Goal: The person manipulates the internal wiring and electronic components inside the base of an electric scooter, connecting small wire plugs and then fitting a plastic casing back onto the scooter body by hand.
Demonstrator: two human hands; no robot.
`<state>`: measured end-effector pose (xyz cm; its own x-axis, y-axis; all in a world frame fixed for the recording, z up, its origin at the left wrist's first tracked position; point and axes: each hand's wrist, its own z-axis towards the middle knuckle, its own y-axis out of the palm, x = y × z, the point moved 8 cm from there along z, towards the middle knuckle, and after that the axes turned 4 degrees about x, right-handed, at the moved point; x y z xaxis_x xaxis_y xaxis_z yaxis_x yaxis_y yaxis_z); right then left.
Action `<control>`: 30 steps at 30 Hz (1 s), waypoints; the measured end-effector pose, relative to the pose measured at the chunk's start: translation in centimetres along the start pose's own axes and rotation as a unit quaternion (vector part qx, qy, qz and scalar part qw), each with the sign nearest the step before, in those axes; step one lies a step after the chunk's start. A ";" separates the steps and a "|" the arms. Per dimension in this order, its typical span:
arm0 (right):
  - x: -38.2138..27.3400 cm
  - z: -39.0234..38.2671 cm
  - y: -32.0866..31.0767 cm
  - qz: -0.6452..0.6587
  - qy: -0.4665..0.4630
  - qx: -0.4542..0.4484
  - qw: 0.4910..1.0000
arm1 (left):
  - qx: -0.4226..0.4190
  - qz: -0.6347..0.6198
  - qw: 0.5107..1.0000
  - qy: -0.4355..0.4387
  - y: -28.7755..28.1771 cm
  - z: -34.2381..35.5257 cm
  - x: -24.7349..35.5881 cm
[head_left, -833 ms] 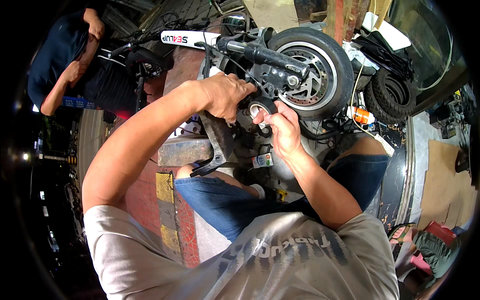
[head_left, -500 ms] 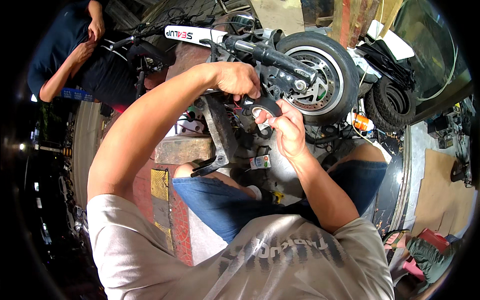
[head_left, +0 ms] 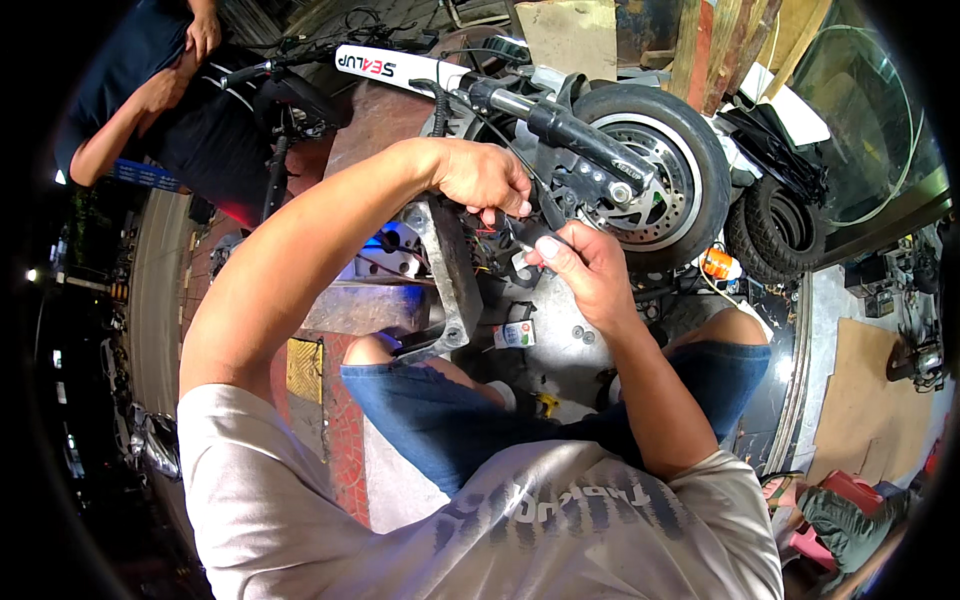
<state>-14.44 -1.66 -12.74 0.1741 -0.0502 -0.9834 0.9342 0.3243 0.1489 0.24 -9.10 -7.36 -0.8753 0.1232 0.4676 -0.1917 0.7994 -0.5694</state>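
A roll of black tape (head_left: 532, 233) is in my right hand (head_left: 590, 268), thumb on top and fingers curled round it. My left hand (head_left: 484, 180) is pinched closed just left of the roll, beside thin red and dark wires (head_left: 487, 222); what its fingertips hold is too small to make out. Beyond both hands lies an electric scooter on its side, with a black-tyred wheel (head_left: 708, 160), a disc brake (head_left: 655, 195) and a white stem (head_left: 395, 68). Below my left wrist stands a worn grey metal piece (head_left: 447, 275).
A small white box (head_left: 514, 334) lies on the floor between my knees. Right of the wheel are an orange-and-white bottle (head_left: 720, 264) and stacked tyres (head_left: 785, 225). Wooden boards (head_left: 715, 50) lean behind. Another person (head_left: 140, 110) is at upper left; another's leg (head_left: 850, 520) shows at lower right.
The tape roll has turned from showing its open ring to nearly edge-on as my right hand rolled over it. My left hand has moved slightly right and down. The view has shifted a little.
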 end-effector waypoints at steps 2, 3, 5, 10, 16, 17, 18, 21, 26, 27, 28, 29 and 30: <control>0.7 0.1 0.1 -0.014 0.011 0.020 1.000 | 0.001 0.010 1.000 0.021 0.2 0.0 0.2; 0.9 0.1 -0.1 -0.039 0.027 0.022 0.999 | 0.001 0.021 0.999 0.039 0.4 0.1 0.3; 1.2 0.2 -0.4 -0.056 0.047 0.035 0.997 | -0.004 0.041 0.998 0.044 0.5 -0.1 1.3; 0.5 0.1 -0.4 -0.059 0.063 0.028 0.996 | -0.013 0.032 0.995 0.089 1.0 -0.3 1.4; 0.9 0.6 0.4 -0.167 0.082 0.028 0.982 | -0.012 0.064 0.991 0.113 1.2 -0.7 2.5; 0.9 0.6 0.6 -0.192 0.069 0.025 0.979 | -0.011 0.067 0.991 0.114 1.2 -0.9 2.6; 1.3 0.7 0.7 -0.191 0.073 0.028 0.978 | -0.010 0.069 0.991 0.115 1.1 -1.0 2.6; 2.2 0.8 0.9 -0.171 0.098 0.030 0.980 | -0.027 0.034 0.991 0.130 1.4 -0.7 2.6; 3.8 1.1 1.4 -0.034 0.156 -0.003 0.987 | -0.058 -0.022 0.992 0.113 1.7 0.3 1.3; 4.2 1.0 1.2 -0.022 0.167 -0.003 0.986 | -0.063 -0.030 0.991 0.111 1.7 0.6 1.4; 4.3 1.0 1.3 -0.008 0.177 -0.006 0.984 | -0.062 -0.032 0.992 0.110 1.6 0.6 1.4; 4.3 1.0 1.4 0.005 0.186 -0.008 0.983 | -0.060 -0.034 0.992 0.109 1.5 0.6 1.4; 4.5 1.0 1.2 0.006 0.179 -0.003 0.984 | -0.058 -0.036 0.992 0.109 1.4 0.6 1.4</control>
<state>-12.20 -2.43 -16.92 0.0623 0.2891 -0.9553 0.9307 0.3288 0.1602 -1.49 -8.16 -7.88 -0.7415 0.1774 0.6471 -0.1876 0.8711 -0.4538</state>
